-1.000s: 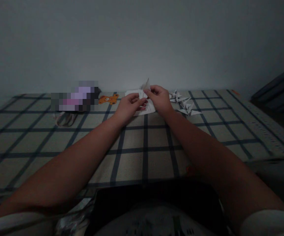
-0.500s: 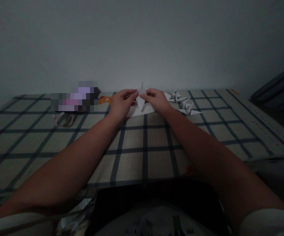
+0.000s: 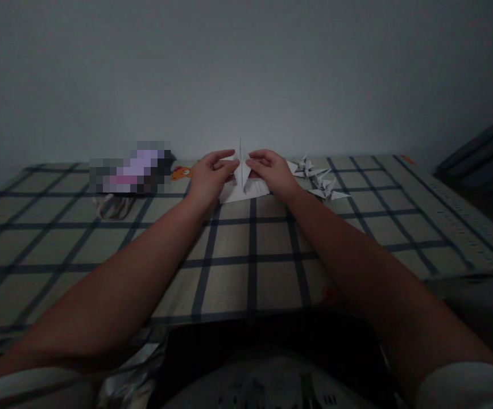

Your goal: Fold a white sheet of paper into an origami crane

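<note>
Both my hands reach far out over a checked cloth [image 3: 229,250]. My left hand [image 3: 208,177] and my right hand [image 3: 272,171] each pinch one side of a small folded white paper piece [image 3: 241,165], which stands upright with a pointed tip between them. Under the hands lies a flat white paper sheet [image 3: 246,191]. The light is dim, so the folds are hard to make out.
Several finished white folded paper figures [image 3: 320,180] lie to the right of my hands. A small orange bear-shaped item [image 3: 180,172] sits left of my left hand, beside a blurred purple object [image 3: 131,169] and a pale cord [image 3: 112,205]. A plain wall rises behind.
The folded paper has been turned from a tilted hold to standing upright between the hands. My left hand rose from the sheet and took the paper's left side.
</note>
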The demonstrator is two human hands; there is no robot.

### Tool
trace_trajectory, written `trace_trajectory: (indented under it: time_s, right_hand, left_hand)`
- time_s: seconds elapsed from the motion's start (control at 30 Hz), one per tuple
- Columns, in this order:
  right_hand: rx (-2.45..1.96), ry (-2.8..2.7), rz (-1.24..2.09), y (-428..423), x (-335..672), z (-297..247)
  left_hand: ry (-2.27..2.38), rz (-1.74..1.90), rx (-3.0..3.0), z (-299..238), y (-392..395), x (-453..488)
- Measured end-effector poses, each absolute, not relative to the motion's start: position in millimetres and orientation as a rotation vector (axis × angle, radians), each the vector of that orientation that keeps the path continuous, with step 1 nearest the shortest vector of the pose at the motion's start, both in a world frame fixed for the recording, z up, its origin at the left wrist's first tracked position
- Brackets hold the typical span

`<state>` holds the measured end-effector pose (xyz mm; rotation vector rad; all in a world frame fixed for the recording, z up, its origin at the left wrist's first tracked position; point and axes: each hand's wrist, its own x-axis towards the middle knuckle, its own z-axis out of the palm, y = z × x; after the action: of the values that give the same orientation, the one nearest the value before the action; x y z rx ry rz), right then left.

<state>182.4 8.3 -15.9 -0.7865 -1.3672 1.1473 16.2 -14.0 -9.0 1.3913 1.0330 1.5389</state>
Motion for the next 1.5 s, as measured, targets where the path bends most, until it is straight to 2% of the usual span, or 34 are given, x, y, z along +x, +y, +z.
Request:
trace_trajectory:
  time_s: [0.27,0.43,0.73,1.1,1.3,1.5]
  right_hand:
    - [-0.804,-1.294,1.136,13,184,-17]
    - [-0.789,-1.296,1.23,10,182,-16]
    - [-0.902,-1.411,1.098,1,183,-9]
    - [-0.82,-1.355,1.203,7,185,-14]
    - [-0.844,-1.381,1.136,2,184,-10]
    - [-0.927,-1.385,1.259,1,182,-10]
  left_hand:
    - [1.007,1.43,1.287,-12,-11,19]
    - [1.025,1.486,1.291,-11,-11,18]
    - [0.998,1.46,1.258,-5,-17,18]
    - [1.011,1.496,1.343,-9,-14,16]
    - [0.981,1.367,1.251,-5,-19,20]
    - [0.938,1.454,1.207,-4,-16,18]
